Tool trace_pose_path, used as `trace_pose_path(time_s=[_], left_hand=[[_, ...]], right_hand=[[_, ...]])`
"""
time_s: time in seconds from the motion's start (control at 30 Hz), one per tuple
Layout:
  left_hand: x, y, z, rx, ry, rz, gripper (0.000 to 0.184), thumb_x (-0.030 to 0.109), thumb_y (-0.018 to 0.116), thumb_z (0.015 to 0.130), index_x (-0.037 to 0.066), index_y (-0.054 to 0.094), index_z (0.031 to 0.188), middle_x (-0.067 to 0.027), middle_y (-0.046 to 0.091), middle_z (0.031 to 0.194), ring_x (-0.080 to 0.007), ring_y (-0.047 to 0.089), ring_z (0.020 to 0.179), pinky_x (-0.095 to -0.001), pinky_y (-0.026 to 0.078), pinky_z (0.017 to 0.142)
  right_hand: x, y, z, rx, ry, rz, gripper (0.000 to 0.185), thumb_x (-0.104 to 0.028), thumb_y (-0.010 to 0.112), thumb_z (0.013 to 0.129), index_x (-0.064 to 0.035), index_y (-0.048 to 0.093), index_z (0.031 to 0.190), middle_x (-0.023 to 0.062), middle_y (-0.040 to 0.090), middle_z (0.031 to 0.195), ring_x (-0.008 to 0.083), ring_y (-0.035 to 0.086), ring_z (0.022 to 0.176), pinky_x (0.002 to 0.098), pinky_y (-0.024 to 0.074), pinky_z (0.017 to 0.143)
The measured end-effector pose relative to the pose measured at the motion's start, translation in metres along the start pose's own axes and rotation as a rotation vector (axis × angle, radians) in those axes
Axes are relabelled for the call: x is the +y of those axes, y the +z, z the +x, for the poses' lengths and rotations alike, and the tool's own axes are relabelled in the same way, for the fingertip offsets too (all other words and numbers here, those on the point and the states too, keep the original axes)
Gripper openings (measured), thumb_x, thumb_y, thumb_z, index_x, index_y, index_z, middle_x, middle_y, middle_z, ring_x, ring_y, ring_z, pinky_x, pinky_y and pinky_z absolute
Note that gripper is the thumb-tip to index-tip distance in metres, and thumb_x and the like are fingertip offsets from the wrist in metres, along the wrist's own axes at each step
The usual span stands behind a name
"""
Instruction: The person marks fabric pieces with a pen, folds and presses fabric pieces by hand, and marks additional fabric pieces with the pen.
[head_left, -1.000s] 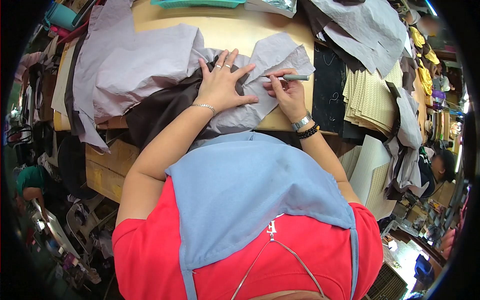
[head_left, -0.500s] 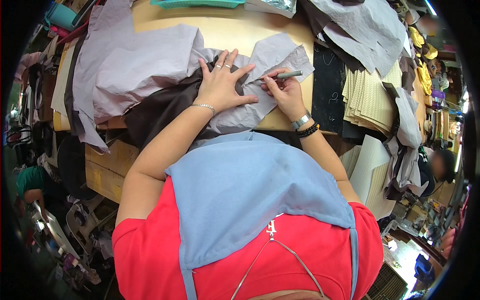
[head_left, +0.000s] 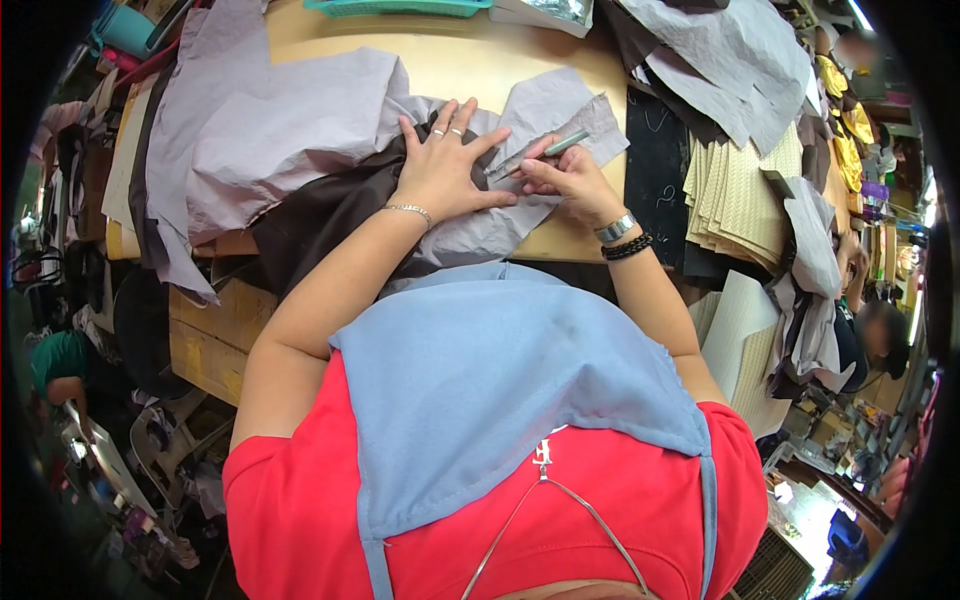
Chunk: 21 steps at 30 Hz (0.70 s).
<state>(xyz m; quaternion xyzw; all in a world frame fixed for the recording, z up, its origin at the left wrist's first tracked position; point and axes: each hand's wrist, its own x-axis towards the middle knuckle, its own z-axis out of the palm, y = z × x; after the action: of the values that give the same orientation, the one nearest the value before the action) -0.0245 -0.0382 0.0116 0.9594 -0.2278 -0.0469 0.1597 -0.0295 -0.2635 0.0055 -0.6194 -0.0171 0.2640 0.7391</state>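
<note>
My left hand lies flat with fingers spread, pressing on dark brown cloth and crumpled grey fabric on the wooden table. To its right, my right hand pinches a slim grey-green pen-like tool. The tool's tip points down and left, close to the grey fabric piece beside my left fingers. Whether the tip touches the fabric is too small to tell.
A teal tray sits at the table's far edge. Patterned cream sheets are stacked at the right, near a black panel and draped grey cloth. A cardboard box stands lower left. Other people appear at both sides.
My right hand has shifted slightly down and its wrist has moved right. The tool has tilted more steeply, its tip lower and further left. My left hand stays in place.
</note>
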Motion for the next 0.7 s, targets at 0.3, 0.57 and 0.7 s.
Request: trace_pose_path(time_s=[0.3,0.57,0.7], left_hand=[[0.001,0.000,0.000,-0.014,-0.010,-0.014,0.089,0.074,0.071,0.063,0.038,0.050,0.141,-0.0147,0.025,0.159,-0.0326,0.017,0.149,-0.0778,0.008,0.107],[0.000,0.002,0.000,0.002,-0.001,-0.016,0.089,0.073,0.072,0.062,0.039,0.049,0.141,-0.0148,0.025,0.159,-0.0327,0.016,0.149,-0.0779,0.007,0.108],[0.000,0.001,0.000,0.003,0.000,-0.012,0.089,0.074,0.072,0.062,0.039,0.049,0.141,-0.0151,0.025,0.159,-0.0329,0.017,0.149,-0.0779,0.007,0.108]], right_hand=[[0.003,0.015,-0.010,0.273,-0.115,0.158,0.016,-0.014,0.066,0.095,-0.0069,0.055,0.105,0.0073,0.068,0.099,0.0133,0.068,0.082,0.0264,0.0584,0.073],[0.015,0.019,-0.005,0.252,-0.182,0.026,0.016,-0.009,0.065,0.095,-0.0056,0.054,0.106,0.0053,0.067,0.099,0.0113,0.067,0.084,0.0247,0.0578,0.073],[0.017,0.019,-0.003,0.246,-0.185,-0.024,0.017,-0.008,0.066,0.094,-0.0050,0.054,0.106,0.0051,0.066,0.099,0.0104,0.067,0.084,0.0235,0.0571,0.074]])
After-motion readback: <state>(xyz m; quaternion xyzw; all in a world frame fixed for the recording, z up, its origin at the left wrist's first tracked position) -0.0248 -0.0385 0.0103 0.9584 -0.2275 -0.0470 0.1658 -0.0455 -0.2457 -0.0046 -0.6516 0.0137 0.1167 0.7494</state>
